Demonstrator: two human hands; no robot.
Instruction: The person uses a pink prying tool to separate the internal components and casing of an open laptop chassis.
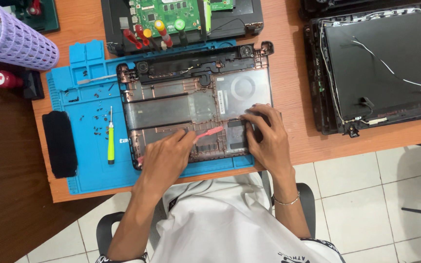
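White cloth of the person's shirt [220,229] fills the near edge, with both bare arms reaching away over it to the desk.

On the bright blue rubber work mat [88,165] lies an opened black plastic laptop bottom shell [196,102], with its insides showing. It sits in the middle of the orange-brown wooden desk [288,63].

The left hand [164,158] rests on the near edge of the shell. Its fingers are curled and pinch a thin pink plastic pry stick [209,132]. The stick's tip points right, toward the other hand. The right hand [264,134] lies flat on the shell's near right corner, with the fingers a little spread and pressing down.

To do this well, I think the right hand should hold the shell firm so it does not slide. The pink stick should go in gently and low, not poke hard, so nothing thin snaps.

Left of the shell, a slim yellow-green screwdriver [110,141] lies on the mat, with tiny dark screws [93,124] scattered near it. Further left sits a black oblong pad [59,143]. A purple plastic basket [18,41] stands at the far left. At the right lies another dark laptop lid [386,63] with thin white wires across it.
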